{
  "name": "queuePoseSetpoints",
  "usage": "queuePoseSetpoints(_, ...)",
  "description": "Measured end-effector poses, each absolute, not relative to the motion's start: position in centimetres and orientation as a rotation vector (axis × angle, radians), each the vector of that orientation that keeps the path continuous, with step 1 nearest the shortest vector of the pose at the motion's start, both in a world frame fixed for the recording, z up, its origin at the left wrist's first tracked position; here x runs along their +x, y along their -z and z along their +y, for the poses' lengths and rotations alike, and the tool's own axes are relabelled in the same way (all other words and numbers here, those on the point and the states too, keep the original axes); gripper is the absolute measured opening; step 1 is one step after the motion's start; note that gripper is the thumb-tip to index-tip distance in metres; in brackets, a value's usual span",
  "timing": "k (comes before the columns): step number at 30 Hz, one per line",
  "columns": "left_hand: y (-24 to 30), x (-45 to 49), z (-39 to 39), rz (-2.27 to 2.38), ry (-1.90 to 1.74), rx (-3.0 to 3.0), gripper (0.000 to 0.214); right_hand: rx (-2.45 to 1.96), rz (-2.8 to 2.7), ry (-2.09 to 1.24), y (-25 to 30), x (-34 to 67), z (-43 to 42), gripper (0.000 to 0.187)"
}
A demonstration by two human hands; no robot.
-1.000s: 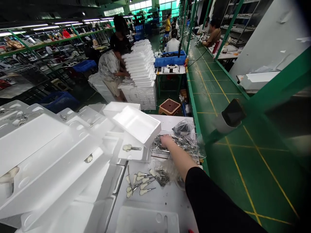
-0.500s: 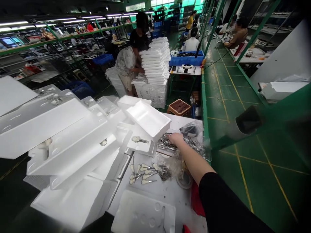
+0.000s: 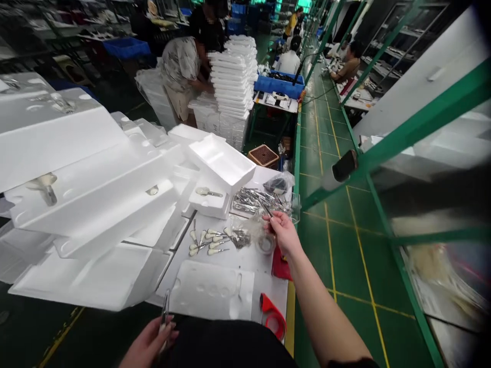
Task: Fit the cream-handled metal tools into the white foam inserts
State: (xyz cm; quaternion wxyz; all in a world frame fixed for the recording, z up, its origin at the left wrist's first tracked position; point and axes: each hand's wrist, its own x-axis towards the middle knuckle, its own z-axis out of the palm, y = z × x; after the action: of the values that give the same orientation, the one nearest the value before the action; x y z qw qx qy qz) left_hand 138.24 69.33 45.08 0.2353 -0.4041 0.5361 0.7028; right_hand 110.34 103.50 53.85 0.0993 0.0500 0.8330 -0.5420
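Right hand (image 3: 283,232) reaches forward over the bench with the forearm angled up from the lower right. Its thumb and fingertips are pressed together, pinching a slim steel instrument (image 3: 265,208) whose tip points up and to the left. That tip sits just beside a heap of loose steel instruments (image 3: 253,200) lying on clear plastic wrapping (image 3: 286,204).

Left hand (image 3: 148,345) stays low at the bottom edge of the view, well apart from the right. Its fingers curl around a long steel instrument (image 3: 164,309), which stands nearly upright and slightly tilted; the blur hides its exact shape.

Between the hands, a moulded white foam tray (image 3: 210,291) lies on the white bench top (image 3: 245,271). Farther up the bench, cream-handled instruments (image 3: 209,241) lie in a loose group, with a small pile of steel shafts (image 3: 240,239) touching their right side. A roll of clear tape (image 3: 266,244) sits near the right wrist, and a roll of red strapping (image 3: 273,318) lies near the bench edge. Large foam trays (image 3: 88,163) are piled on the left, and another cream-handled instrument (image 3: 209,192) rests on a foam tray (image 3: 203,204) beside a white foam box (image 3: 222,161). Farther off, a co-worker (image 3: 180,66) bends beside a tall stack of foam trays (image 3: 233,76).
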Motion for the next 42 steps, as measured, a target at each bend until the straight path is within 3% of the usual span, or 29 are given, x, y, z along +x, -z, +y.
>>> queuePoseSetpoints(2,-44.8,137.9,68.4,1.455,-1.959,-1.013,0.070,0.226,2.128,2.006,-55.9,116.6,101.8,0.034)
queuePoseSetpoints(5,-43.7,137.5,66.7,1.426,-1.978,-0.846,0.063,0.365,1.946,2.180,-59.1,124.3,98.6,0.030)
queuePoseSetpoints(9,-40.9,137.1,64.9,1.504,-1.888,-0.619,0.057,0.622,2.021,2.114,-59.8,131.2,95.5,0.030)
queuePoseSetpoints(14,-38.2,136.4,64.8,1.529,-1.741,-0.320,0.053,0.977,2.276,1.990,-54.6,136.8,95.2,0.036)
queuePoseSetpoints(18,-37.1,135.8,65.3,1.575,-1.579,-0.115,0.051,1.065,2.520,1.722,-50.2,138.4,96.9,0.035)
queuePoseSetpoints(23,-34.7,134.2,65.9,1.756,-1.350,0.130,0.041,0.776,2.910,0.895,-46.0,135.8,98.5,0.034)
queuePoseSetpoints(26,-33.0,133.0,66.4,1.853,-1.305,0.178,0.038,0.573,2.819,0.581,-43.6,132.8,98.5,0.023)
queuePoseSetpoints(29,-31.2,132.5,66.6,1.873,-1.293,0.198,0.038,0.428,2.657,0.458,-41.1,130.3,98.3,0.019)
queuePoseSetpoints(34,-29.3,133.1,67.0,1.856,-1.400,0.017,0.042,0.381,2.636,0.325,-37.7,129.0,97.7,0.046)
queuePoseSetpoints(42,-29.3,132.8,67.4,1.758,-1.456,-0.176,0.049,0.438,2.829,0.270,-35.8,131.5,95.8,0.020)
